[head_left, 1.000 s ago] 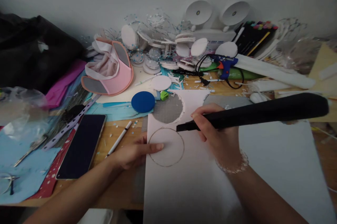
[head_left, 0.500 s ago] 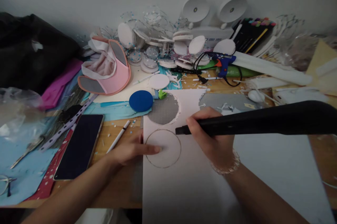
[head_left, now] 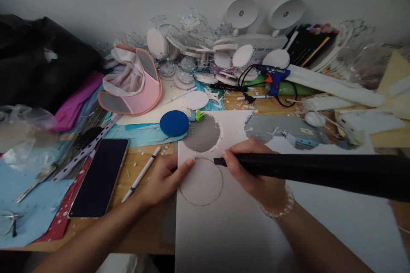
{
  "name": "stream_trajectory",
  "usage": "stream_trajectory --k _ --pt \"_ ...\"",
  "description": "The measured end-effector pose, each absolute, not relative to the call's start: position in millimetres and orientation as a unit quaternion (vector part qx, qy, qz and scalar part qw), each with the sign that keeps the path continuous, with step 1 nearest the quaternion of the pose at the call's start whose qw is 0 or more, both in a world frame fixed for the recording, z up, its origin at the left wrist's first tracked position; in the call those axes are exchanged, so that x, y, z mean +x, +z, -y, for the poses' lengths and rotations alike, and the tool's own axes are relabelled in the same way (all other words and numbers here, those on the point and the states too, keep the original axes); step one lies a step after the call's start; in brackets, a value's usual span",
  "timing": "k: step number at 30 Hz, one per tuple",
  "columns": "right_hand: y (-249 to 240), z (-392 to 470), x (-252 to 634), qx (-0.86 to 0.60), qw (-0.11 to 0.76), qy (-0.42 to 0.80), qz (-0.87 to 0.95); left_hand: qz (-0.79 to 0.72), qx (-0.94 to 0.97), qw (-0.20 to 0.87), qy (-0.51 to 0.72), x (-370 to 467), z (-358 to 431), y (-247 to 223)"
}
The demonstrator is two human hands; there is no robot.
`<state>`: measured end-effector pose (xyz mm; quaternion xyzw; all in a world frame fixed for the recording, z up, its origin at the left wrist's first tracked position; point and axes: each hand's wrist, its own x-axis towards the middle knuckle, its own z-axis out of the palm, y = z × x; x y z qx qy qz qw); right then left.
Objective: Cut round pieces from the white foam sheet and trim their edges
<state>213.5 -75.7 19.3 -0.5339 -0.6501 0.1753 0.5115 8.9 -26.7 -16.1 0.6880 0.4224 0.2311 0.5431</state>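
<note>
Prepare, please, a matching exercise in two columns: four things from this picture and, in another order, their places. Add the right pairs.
Things:
1. long black hand tool
2. flat white sheet with a circular outline
3. flat round blue disc
4. rectangular dark-screened phone

Places:
A. directly left of the small bright-green object
B. between the pale polka-dot strip and the slim white pen
C. in the right hand
D. under the left thumb

Pairs: 1-C, 2-D, 3-A, 4-B
</note>
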Motion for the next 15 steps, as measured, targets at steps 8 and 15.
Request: stream_trajectory --k 8,15 --pt "21 73 235 -0.466 0.42 0.17 0.76 -0.42 0.679 0.556 0.231 9 27 -17" --pt "15 73 229 -0.391 0.389 0.043 0.833 -0.424 0.681 0.55 0.233 9 27 -17"
